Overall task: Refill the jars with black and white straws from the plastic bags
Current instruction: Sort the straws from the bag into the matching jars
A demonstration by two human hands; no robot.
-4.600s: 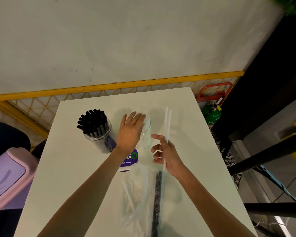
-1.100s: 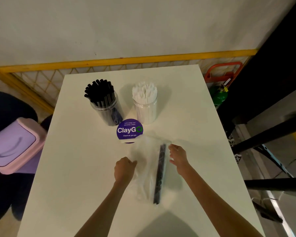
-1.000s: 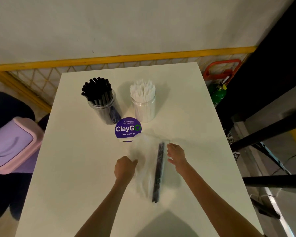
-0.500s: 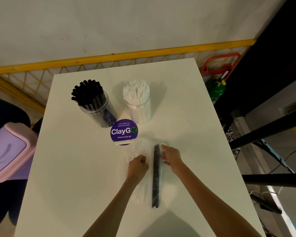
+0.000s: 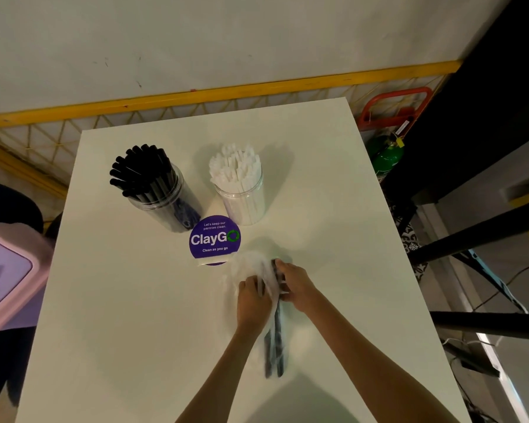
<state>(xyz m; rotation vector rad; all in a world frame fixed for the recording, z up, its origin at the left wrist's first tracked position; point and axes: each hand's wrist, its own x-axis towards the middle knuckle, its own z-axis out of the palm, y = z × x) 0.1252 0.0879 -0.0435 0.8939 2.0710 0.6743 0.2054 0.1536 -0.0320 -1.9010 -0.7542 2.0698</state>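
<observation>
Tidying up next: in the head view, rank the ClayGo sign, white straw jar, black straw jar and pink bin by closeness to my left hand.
From the left hand:
1. ClayGo sign, just ahead-left.
2. White straw jar, straight ahead, past the sign.
3. Black straw jar, far-left on the table.
4. Pink bin, beyond the table's left edge.

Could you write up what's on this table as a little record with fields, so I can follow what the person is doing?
Surface: white table
Black-straw jar: clear, upright, packed full
White-straw jar: clear, upright, packed full
Sticker: round, purple, reads "ClayGo", just in front of the jars
Left hand: grips the plastic bag
Right hand: grips the same bag around the bagged black straws
Beside the table: pink and purple bin at left, green canister at right
</observation>
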